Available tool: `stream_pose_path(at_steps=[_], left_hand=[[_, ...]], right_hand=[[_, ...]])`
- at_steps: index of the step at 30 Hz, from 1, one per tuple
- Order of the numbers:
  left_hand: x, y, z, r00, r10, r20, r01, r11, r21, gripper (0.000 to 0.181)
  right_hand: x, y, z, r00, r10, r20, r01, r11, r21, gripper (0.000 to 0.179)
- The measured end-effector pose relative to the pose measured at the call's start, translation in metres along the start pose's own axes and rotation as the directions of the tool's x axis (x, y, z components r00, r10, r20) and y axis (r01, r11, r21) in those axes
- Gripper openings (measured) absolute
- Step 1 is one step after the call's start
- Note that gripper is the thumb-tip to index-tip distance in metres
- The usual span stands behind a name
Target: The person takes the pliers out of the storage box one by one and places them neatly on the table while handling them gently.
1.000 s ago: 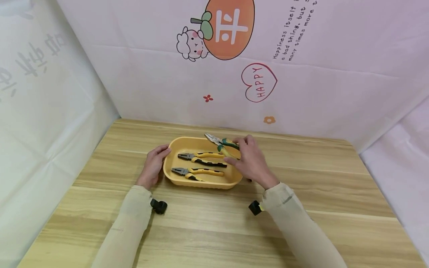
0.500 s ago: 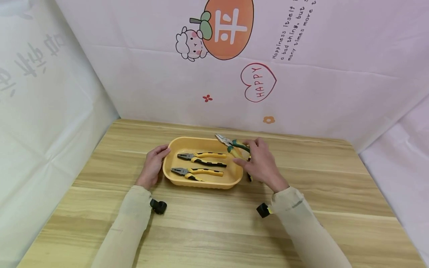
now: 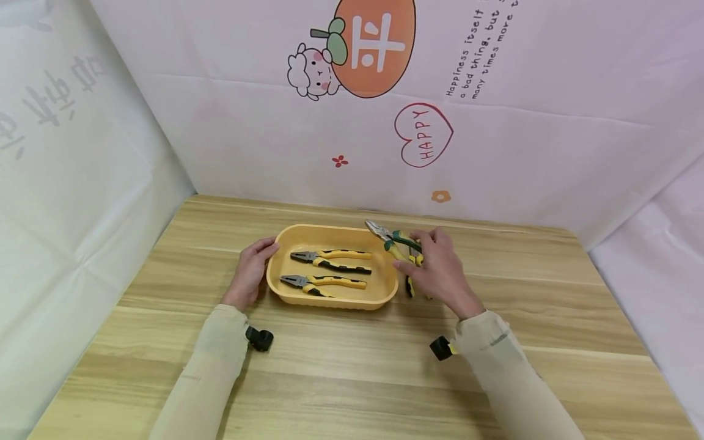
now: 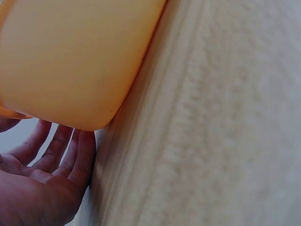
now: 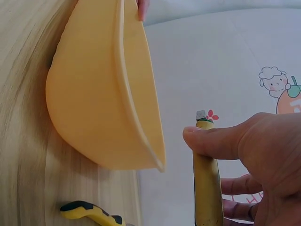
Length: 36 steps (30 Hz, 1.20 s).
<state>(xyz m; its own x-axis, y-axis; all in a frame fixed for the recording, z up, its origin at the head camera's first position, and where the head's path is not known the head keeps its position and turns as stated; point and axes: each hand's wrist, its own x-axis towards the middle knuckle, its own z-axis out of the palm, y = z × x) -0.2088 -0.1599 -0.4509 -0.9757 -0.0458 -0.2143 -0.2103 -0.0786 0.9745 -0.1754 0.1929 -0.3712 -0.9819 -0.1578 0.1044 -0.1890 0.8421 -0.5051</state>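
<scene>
My left hand (image 3: pixel 250 272) holds the left end of a yellow plastic tray (image 3: pixel 341 304), thumb at the rim and fingers against the outer end wall (image 4: pixel 70 84). Inside lie two combination pliers with yellow-and-black handles, one pair (image 3: pixel 343 253) behind the other pair (image 3: pixel 338 282), both with jaws toward the left. My right hand (image 3: pixel 440 269) grips green-and-yellow-handled pliers (image 3: pixel 390 236) above the tray's right rim. Their jaws point to the far left. In the right wrist view the thumb presses the yellow handle (image 5: pixel 207 183).
Just right of the tray, more yellow-and-black pliers (image 3: pixel 409 287) lie on the wooden table (image 3: pixel 330 379), partly hidden beneath my right hand. A white printed cloth (image 3: pixel 247 140) rises behind the table's back edge, and another (image 3: pixel 82 201) hangs at the left.
My right hand has moved right with the green-handled pliers, from over the tray to its right rim. The pliers on the table show more now. My left hand and the tray stay put.
</scene>
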Motion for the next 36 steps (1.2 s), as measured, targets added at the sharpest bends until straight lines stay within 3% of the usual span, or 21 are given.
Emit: stream_pose_path(at_steps=[12, 36], left_hand=[[0.000, -0.001, 0.000, 1.000, -0.003, -0.003, 0.003, 1.000, 0.003, 0.043], [0.000, 0.000, -0.001, 1.000, 0.006, -0.008, -0.006, 1.000, 0.020, 0.045]], right_hand=[[-0.005, 0.011, -0.003, 1.000, 0.000, -0.014, 0.000, 0.999, 0.032, 0.064], [-0.010, 0.030, -0.016, 0.995, 0.098, -0.002, -0.098, 0.995, 0.026, 0.067]])
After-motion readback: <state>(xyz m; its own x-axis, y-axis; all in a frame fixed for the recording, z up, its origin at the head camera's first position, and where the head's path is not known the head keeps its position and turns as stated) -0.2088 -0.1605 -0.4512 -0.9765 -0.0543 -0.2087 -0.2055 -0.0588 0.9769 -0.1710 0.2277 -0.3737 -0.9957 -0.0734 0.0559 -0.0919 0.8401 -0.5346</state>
